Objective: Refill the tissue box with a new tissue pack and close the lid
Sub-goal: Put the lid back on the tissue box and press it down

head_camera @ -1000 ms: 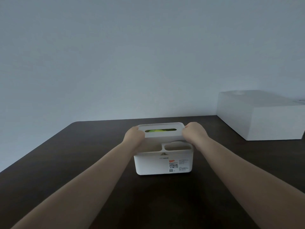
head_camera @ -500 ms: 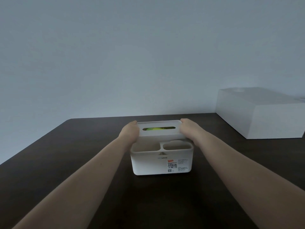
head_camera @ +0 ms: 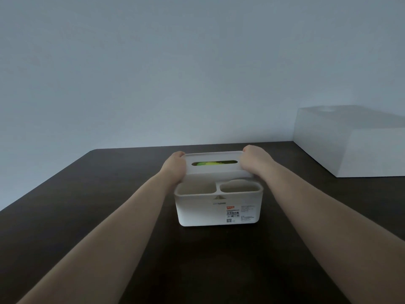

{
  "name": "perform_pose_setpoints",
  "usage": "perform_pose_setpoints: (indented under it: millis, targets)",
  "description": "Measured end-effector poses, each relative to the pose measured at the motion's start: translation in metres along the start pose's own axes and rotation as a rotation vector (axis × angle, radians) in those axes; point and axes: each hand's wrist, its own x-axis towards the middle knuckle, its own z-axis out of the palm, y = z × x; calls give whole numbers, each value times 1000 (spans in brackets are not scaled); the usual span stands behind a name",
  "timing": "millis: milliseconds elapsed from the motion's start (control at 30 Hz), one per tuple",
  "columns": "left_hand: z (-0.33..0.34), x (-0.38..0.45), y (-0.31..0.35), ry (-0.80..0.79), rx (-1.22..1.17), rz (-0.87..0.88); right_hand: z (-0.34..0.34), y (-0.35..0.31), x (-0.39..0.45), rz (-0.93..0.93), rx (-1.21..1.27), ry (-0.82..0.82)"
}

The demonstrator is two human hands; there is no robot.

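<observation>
A white plastic tissue box (head_camera: 201, 210) with two open front compartments and a label stands in the middle of the dark table (head_camera: 72, 207). Its white lid (head_camera: 215, 168) with a long slot sits over the rear section, tilted slightly toward me. Through the slot shows a green and yellow tissue pack (head_camera: 208, 164). My left hand (head_camera: 174, 166) grips the lid's left end and my right hand (head_camera: 254, 160) grips its right end. Whether the lid is fully seated is hard to tell.
A large white rectangular box (head_camera: 355, 145) stands at the table's far right, against the pale wall. The table's rounded far left corner and left edge run diagonally toward me.
Both hands have lowered the lid toward the box's rear section, and it now lies flatter and closer to the rim than one second ago.
</observation>
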Motion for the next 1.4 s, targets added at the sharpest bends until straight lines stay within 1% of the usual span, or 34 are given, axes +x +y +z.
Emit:
perform_pose_setpoints:
  millis: [67, 233, 400, 500, 700, 1067, 1167, 1267, 1300, 1333, 1400]
  targets:
    - [1, -4, 0, 12, 12, 15, 1, 0, -3, 6, 32, 44]
    - [2, -23, -2, 66, 107, -3, 7, 3, -15, 28, 175, -3]
    - [4, -34, -7, 111, 271, -33, 14, 12, -27, -7, 216, 37]
    - [4, -32, -6, 142, 310, -43, 15, 13, -29, -8, 229, 54]
    - [8, -34, -11, 175, 299, -48, 20, 15, -31, -13, 200, 80]
    - [6, -40, -8, 160, 249, -20, 21, 15, -36, 2, 207, 90]
    - [3, -46, -5, 104, 230, -54, 19, 19, -41, -18, 255, 53]
    - [-6, -61, -6, -41, 113, -177, 11, 26, -56, -24, 311, -32]
    - [-10, -70, -7, -110, 78, -215, 7, 29, -62, 13, 345, -89]
    - [-14, -75, -9, -173, 98, -217, 4, 32, -69, 66, 386, -165]
    - [-21, -82, -15, -286, 199, -209, -4, 38, -82, 138, 404, -323]
